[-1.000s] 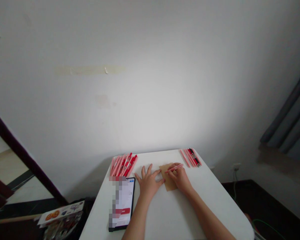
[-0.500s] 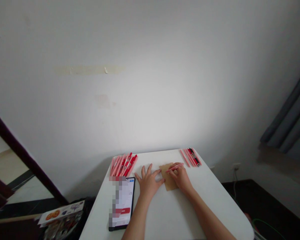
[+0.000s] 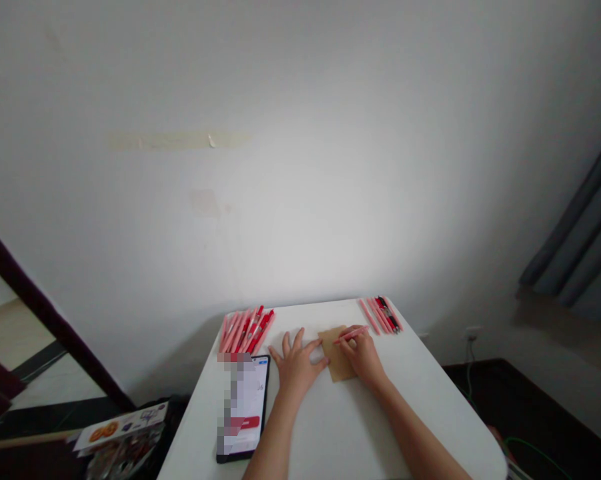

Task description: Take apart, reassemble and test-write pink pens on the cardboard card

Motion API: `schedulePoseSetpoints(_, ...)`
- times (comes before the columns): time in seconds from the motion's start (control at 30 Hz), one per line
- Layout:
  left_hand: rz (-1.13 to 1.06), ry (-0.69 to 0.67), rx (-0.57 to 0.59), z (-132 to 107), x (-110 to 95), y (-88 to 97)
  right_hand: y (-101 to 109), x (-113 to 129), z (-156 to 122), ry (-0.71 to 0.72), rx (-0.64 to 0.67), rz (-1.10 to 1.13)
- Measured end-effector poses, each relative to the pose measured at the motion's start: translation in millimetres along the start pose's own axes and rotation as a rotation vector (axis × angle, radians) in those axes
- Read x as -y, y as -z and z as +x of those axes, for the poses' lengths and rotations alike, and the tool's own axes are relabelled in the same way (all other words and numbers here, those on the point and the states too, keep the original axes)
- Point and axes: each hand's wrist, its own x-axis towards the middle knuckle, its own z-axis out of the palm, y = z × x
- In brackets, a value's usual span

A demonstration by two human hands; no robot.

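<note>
My right hand (image 3: 361,353) is closed around a pink pen (image 3: 351,335), its tip angled down to the left over a small brown sheet of paper (image 3: 336,363). Fingers spread, my left hand (image 3: 297,363) lies on the table, with thumb and forefinger at the paper's left edge. Part of the paper is hidden under my right hand. Whether the pen tip touches the paper is too small to tell.
The white table (image 3: 340,427) stands against a wall. Pink and red pens (image 3: 247,331) lie at its back left, several pens (image 3: 381,315) at the back right. A phone (image 3: 245,407) with a lit, partly blurred screen lies left of my left forearm.
Hands, pen and paper hold nearly the same places. The whole view has shifted very slightly.
</note>
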Motion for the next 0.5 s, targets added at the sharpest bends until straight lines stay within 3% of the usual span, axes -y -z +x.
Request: schedulePoseSetpoints(0.5,0.056,0.015,0.014,-3.0,-5.6,7.9,2.3,-4.5,1.4,0.015,-0.062,0.088)
